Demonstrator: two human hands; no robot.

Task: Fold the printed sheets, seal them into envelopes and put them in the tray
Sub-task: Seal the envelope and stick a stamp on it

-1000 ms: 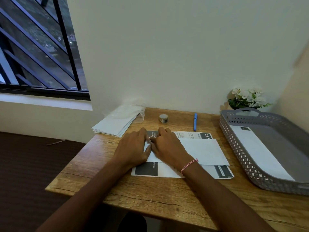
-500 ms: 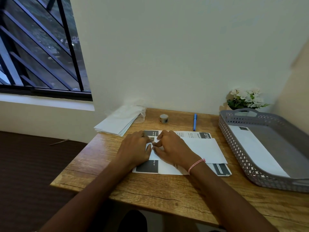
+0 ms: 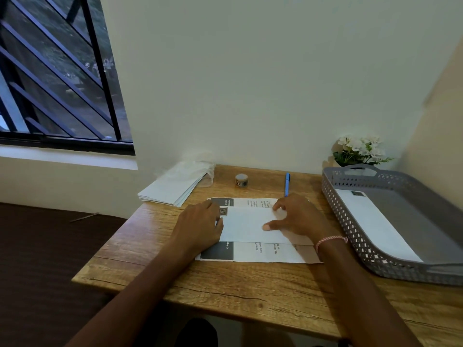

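Observation:
A white envelope [image 3: 246, 225] lies across printed sheets [image 3: 260, 252] on the wooden desk. A small stamp-like sticker [image 3: 223, 211] shows at its top left corner. My left hand [image 3: 200, 226] rests over the envelope's left end, fingers together, holding it down. My right hand [image 3: 298, 216] lies on the envelope's right part with thumb and forefinger spread flat. The grey perforated tray [image 3: 350, 236] stands at the right and holds one sealed envelope [image 3: 373, 221].
A stack of blank envelopes [image 3: 172, 189] sits at the back left beside crumpled plastic. A small sticker roll [image 3: 241, 180] and a blue pen [image 3: 287, 184] lie near the wall. White flowers [image 3: 358, 150] stand behind the tray. A barred window is at left.
My right hand has slid from the envelope's left end, beside my left hand, across to its right part. My left hand has stayed at the left end.

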